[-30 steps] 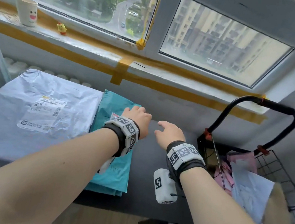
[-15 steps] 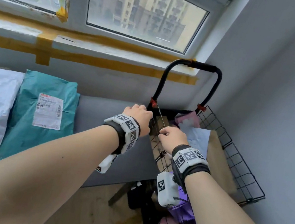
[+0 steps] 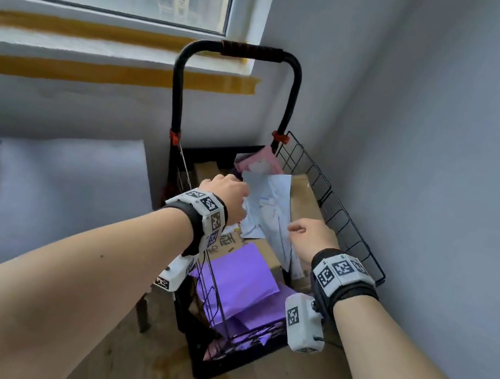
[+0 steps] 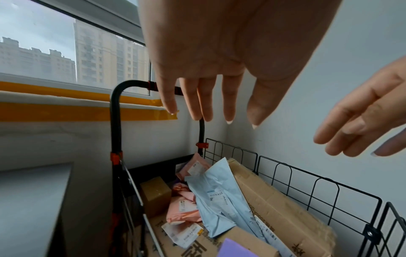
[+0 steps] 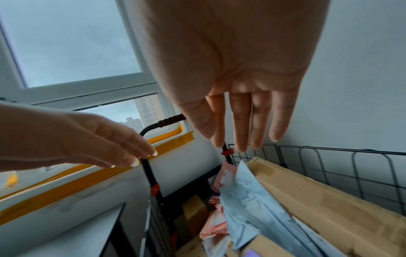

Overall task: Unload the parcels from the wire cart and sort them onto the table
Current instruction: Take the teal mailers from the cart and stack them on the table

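Both hands, left (image 3: 230,193) and right (image 3: 313,238), are hovering released, fingers straight, just above the crinkled pale-blue plastic mailer (image 3: 272,208) in the black wire cart (image 3: 341,220).

You can make out no word or number here. The white shipping labels on the pale blue mailer (image 4: 222,198) and the pink pouches (image 4: 183,209) show only blurred print (barcode-like lines at most), and the large dark characters printed on the cardboard box (image 4: 197,247) are cut off, unreadable.
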A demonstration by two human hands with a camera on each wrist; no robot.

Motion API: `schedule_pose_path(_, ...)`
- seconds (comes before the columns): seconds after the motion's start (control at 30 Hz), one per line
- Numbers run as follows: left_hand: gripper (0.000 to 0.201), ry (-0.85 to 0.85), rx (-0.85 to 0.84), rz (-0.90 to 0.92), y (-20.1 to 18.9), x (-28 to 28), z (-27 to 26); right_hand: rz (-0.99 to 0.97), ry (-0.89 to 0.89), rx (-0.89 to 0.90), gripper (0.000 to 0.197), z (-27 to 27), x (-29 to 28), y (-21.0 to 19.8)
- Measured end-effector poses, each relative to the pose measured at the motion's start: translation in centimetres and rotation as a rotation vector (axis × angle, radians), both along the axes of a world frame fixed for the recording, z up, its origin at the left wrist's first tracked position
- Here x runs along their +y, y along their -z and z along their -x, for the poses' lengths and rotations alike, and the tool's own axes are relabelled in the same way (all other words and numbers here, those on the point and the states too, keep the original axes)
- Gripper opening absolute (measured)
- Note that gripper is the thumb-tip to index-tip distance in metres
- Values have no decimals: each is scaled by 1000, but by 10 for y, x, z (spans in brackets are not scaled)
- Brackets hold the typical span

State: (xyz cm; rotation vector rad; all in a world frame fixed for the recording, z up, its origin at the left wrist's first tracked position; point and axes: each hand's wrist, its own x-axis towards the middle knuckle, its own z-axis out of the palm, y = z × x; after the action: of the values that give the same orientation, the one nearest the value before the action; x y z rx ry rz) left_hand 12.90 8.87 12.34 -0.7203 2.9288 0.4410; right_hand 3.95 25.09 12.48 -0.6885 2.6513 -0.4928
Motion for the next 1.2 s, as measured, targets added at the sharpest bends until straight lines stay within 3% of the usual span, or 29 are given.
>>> schedule_pose_path(0.23,42,-60,-77,-48,32,24,58,11,31,-81,33,62,31,31)
schedule_pose_path(0.57,45,-136,-125,-217,83,-23,158,22,102,-232,31,147,0,80)
schedule_pose_path(0.77,48,-275,-102,-423,127,-72,223,-115,114,-271,30,218,-47,115)
schedule_pose_path(0.97,50,-506,-104,-625,179,-120,254,-185,79,-309,34,251,-106,159)
schedule_pose_path(1.2,52,-630,-126,-759,223,-145,269,-82,253,-171,29,277,-148,196)
